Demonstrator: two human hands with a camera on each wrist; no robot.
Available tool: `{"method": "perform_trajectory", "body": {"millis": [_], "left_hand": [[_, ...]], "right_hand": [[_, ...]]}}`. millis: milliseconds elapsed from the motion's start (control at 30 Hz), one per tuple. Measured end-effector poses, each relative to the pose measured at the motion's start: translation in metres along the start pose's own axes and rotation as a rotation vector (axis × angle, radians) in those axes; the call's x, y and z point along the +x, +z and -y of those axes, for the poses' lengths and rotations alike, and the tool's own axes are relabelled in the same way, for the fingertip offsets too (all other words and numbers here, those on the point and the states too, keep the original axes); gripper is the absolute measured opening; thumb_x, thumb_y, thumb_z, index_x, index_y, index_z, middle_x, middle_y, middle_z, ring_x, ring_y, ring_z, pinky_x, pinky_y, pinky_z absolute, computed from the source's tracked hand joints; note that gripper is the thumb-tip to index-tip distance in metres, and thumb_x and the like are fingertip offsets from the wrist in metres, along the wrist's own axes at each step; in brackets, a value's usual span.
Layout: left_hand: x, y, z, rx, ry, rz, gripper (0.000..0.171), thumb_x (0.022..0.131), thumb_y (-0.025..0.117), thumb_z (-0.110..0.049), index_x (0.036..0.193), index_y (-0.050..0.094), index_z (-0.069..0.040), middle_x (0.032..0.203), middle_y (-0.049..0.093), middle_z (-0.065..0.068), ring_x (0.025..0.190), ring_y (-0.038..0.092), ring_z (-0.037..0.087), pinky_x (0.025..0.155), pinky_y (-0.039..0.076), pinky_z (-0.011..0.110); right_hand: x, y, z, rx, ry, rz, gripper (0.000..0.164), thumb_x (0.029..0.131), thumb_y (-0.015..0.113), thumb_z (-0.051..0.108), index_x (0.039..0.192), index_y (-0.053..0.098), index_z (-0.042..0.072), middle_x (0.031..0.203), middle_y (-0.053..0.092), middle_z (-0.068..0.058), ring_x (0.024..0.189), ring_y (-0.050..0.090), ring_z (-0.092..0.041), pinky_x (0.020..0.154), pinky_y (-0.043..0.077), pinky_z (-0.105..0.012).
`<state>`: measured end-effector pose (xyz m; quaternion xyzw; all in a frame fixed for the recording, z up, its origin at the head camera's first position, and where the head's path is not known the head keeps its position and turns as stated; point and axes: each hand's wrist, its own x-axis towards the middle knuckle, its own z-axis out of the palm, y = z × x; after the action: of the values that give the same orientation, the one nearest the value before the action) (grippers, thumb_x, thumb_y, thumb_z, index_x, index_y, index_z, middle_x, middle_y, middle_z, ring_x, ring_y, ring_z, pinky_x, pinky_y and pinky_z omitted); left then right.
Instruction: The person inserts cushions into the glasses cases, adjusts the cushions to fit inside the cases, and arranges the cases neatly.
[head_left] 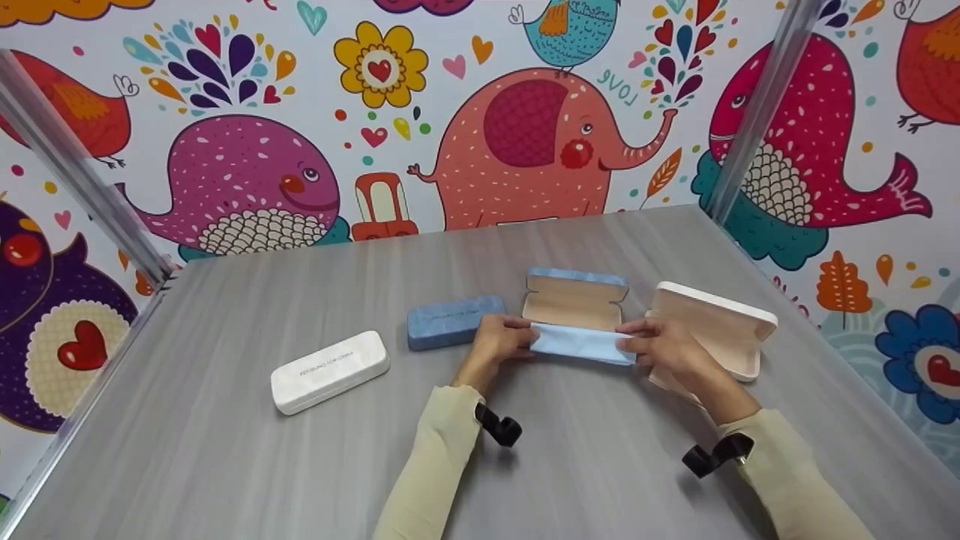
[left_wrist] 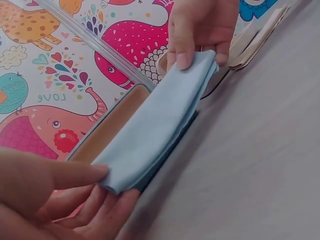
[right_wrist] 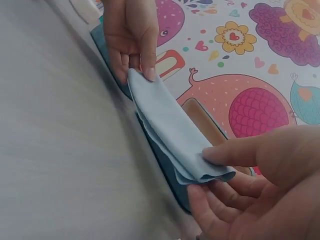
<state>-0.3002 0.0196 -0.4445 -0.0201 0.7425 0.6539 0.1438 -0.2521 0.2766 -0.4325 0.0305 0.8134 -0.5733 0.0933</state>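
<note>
Both hands hold a folded light-blue cloth (head_left: 577,343) by its two ends. My left hand (head_left: 496,341) pinches the left end between thumb and fingers, while my right hand (head_left: 664,346) pinches the right end. Just behind the cloth stands an open blue glasses case (head_left: 576,288) with a tan lining, its lid raised at the back. In the left wrist view the cloth (left_wrist: 157,122) hangs over the front of that case and hides part of it. The right wrist view shows the cloth (right_wrist: 167,127) in several layers.
A closed blue glasses case (head_left: 454,321) lies beside my left hand. Farther left is a closed white glasses case (head_left: 331,373). An open white glasses case (head_left: 712,330) stands near my right hand, with a cream flat piece (left_wrist: 257,40) by it. A patterned wall (head_left: 285,150) borders the grey table (head_left: 247,465).
</note>
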Motion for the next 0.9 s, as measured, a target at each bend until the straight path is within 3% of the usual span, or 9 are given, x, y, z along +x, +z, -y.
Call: {"method": "perform_trajectory", "body": {"millis": [200, 533, 767, 900], "left_hand": [[-0.001, -0.006, 0.001, 0.036, 0.044, -0.059, 0.024, 0.088, 0.071, 0.0, 0.111, 0.07, 0.008, 0.107, 0.071, 0.02, 0.079, 0.068, 0.017, 0.074, 0.063, 0.033], [0.001, -0.01, -0.01, 0.045, 0.05, -0.063, 0.021, 0.09, 0.068, 0.002, 0.111, 0.071, 0.009, 0.108, 0.072, 0.021, 0.077, 0.066, 0.015, 0.071, 0.063, 0.029], [0.012, -0.014, -0.018, 0.047, 0.029, -0.05, 0.021, 0.09, 0.068, 0.001, 0.109, 0.071, 0.009, 0.108, 0.072, 0.022, 0.078, 0.068, 0.015, 0.079, 0.063, 0.036], [0.015, -0.014, -0.023, 0.033, 0.049, -0.066, 0.021, 0.089, 0.07, 0.003, 0.108, 0.072, 0.011, 0.107, 0.073, 0.024, 0.075, 0.071, 0.016, 0.075, 0.064, 0.035]], "right_hand": [[0.004, 0.006, -0.001, 0.062, -0.009, -0.022, 0.047, 0.092, 0.07, 0.008, 0.13, 0.055, -0.014, 0.094, 0.063, 0.005, 0.078, 0.06, -0.004, 0.068, 0.054, -0.018], [0.006, 0.011, -0.004, 0.286, 0.02, -0.043, 0.044, 0.09, 0.07, 0.001, 0.129, 0.055, -0.014, 0.088, 0.069, 0.008, 0.078, 0.064, -0.004, 0.069, 0.058, -0.02], [0.011, 0.01, -0.004, 0.322, 0.068, -0.108, 0.035, 0.089, 0.076, 0.011, 0.12, 0.064, -0.001, 0.095, 0.064, 0.005, 0.081, 0.064, -0.007, 0.072, 0.06, -0.022], [0.016, 0.007, 0.003, 0.323, 0.041, -0.111, 0.033, 0.089, 0.075, 0.008, 0.119, 0.066, -0.003, 0.089, 0.067, 0.007, 0.078, 0.065, -0.006, 0.072, 0.06, -0.021]]}}
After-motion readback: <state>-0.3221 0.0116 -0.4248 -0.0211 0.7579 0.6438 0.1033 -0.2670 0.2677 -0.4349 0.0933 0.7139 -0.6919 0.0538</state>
